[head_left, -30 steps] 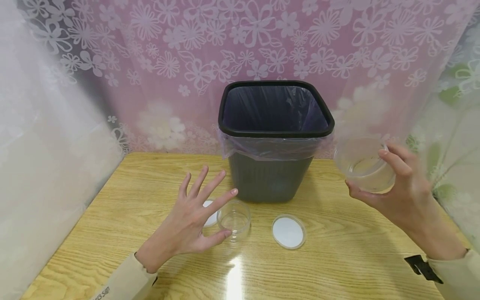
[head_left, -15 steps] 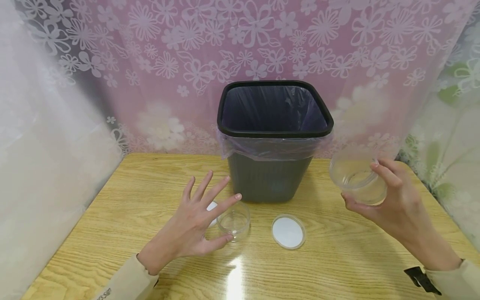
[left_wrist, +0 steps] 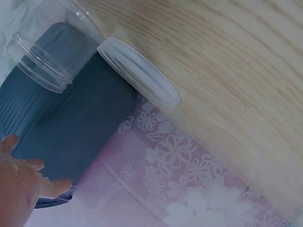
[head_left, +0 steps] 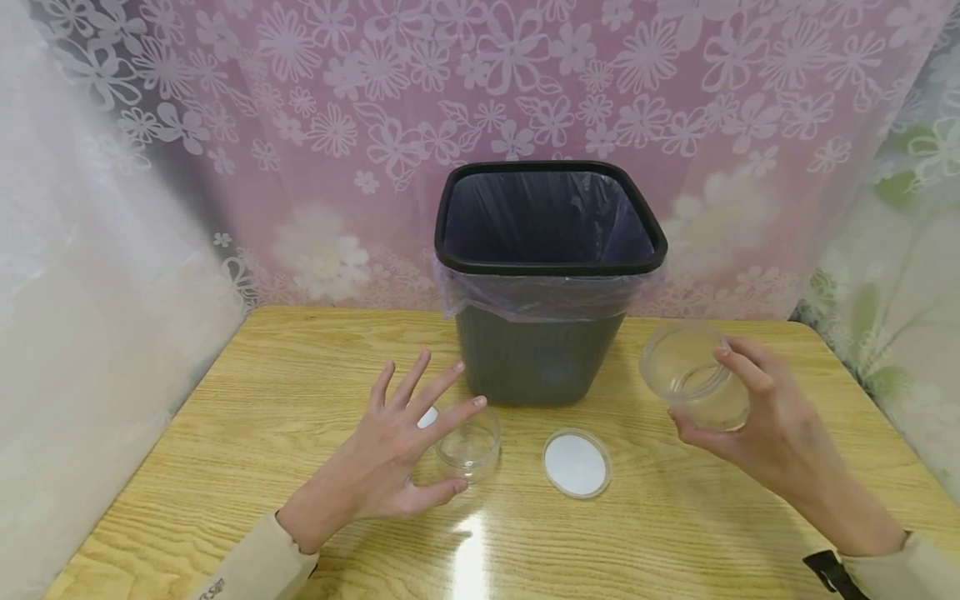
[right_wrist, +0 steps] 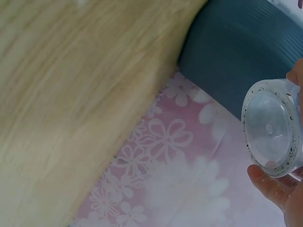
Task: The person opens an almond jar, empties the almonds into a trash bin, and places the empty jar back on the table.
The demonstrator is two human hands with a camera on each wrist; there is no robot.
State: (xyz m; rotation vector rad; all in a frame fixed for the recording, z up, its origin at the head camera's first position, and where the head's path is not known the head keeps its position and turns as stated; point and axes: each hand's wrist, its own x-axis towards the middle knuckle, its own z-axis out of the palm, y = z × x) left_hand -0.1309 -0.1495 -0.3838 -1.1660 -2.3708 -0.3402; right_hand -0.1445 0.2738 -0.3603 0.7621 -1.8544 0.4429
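In the head view my right hand (head_left: 776, 433) grips a clear plastic jar (head_left: 697, 400) between thumb and fingers, tilted above the right part of the table, its mouth facing up and left. Dark specks ring the jar's base (right_wrist: 271, 125) in the right wrist view. My left hand (head_left: 393, 454) has its fingers spread apart beside a second clear jar (head_left: 478, 442) on the table, thumb close to that jar's near side. Behind the left hand a white round lid (head_left: 427, 417) is partly hidden. Another white lid with a clear rim (head_left: 576, 464) lies flat between the hands.
A dark grey trash bin (head_left: 536, 358) with a black rim and a purple bag liner stands at the middle back of the wooden table (head_left: 247, 467). Flower-patterned curtains (head_left: 337, 125) hang behind and at both sides.
My right hand has lowered the jar and brought it leftward toward the middle. The left hand has shifted slightly right and down, fingers still spread. The bin and the lids have stayed put.
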